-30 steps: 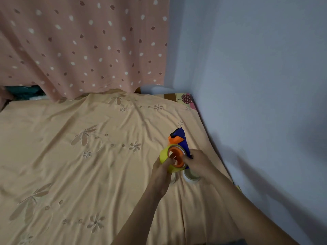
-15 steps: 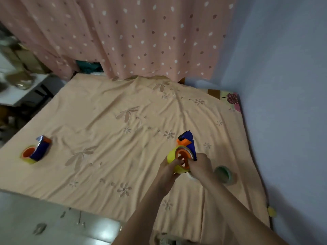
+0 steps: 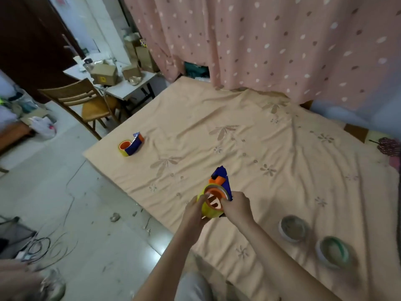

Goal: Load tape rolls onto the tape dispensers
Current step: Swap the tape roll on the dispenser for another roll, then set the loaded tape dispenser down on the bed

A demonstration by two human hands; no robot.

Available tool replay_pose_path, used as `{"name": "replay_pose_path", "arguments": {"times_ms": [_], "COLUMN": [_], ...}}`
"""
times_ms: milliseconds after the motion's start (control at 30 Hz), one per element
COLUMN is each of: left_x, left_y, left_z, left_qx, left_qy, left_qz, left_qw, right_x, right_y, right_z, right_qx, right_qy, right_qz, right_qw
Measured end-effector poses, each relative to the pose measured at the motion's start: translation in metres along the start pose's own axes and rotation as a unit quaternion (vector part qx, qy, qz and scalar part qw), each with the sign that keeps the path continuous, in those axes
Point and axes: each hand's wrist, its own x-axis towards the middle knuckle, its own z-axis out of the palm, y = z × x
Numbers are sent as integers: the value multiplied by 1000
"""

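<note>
A blue and orange tape dispenser (image 3: 221,179) with a yellow tape roll (image 3: 206,209) on its orange hub is held above the peach bedsheet (image 3: 249,148). My left hand (image 3: 194,211) grips the roll's left side. My right hand (image 3: 236,206) grips the dispenser and roll from the right. A second blue and orange dispenser (image 3: 131,145), carrying a yellow roll, lies near the sheet's left corner. Two loose tape rolls rest on the sheet to my right: a whitish roll (image 3: 294,228) and a greenish roll (image 3: 333,252).
A wooden chair (image 3: 84,101) and a white table (image 3: 121,88) with cardboard boxes stand at the far left. Cables (image 3: 43,246) and scattered debris lie on the tiled floor. A pink dotted curtain (image 3: 271,44) hangs behind the bed.
The view has swung left and pulled back, bringing the floor, chair, second dispenser and both loose rolls into sight. Both hands stay on the dispenser and roll.
</note>
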Motion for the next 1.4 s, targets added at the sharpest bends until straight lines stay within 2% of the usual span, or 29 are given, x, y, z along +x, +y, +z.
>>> {"name": "replay_pose_path", "arguments": {"times_ms": [233, 400, 700, 867, 1033, 1167, 1300, 1400], "left_x": [22, 65, 139, 164, 189, 212, 241, 264], "left_y": [22, 54, 153, 210, 248, 268, 288, 301], "left_z": [-47, -98, -236, -289, -312, -315, -311, -311], "left_qx": [-21, -5, 70, 99, 81, 93, 127, 138], "left_qy": [9, 0, -77, -102, -111, -129, -173, -158], "left_qz": [25, 20, -24, -32, -31, -44, -65, -77], "left_qw": [999, 1000, 994, 989, 990, 986, 975, 975], "right_x": [22, 48, 98, 119, 146, 173, 208, 228], "right_y": [-37, -67, -141, -185, -213, -221, -227, -235], "right_z": [51, 105, 247, 306, 328, 335, 342, 346], "right_qx": [-46, -71, -80, -58, -42, 31, 199, 236], "right_qy": [-16, 5, 107, 122, 117, 112, 37, 5], "right_qz": [-27, -32, 34, 58, 49, 74, 127, 138], "right_qw": [998, 997, 990, 989, 991, 990, 971, 962]}}
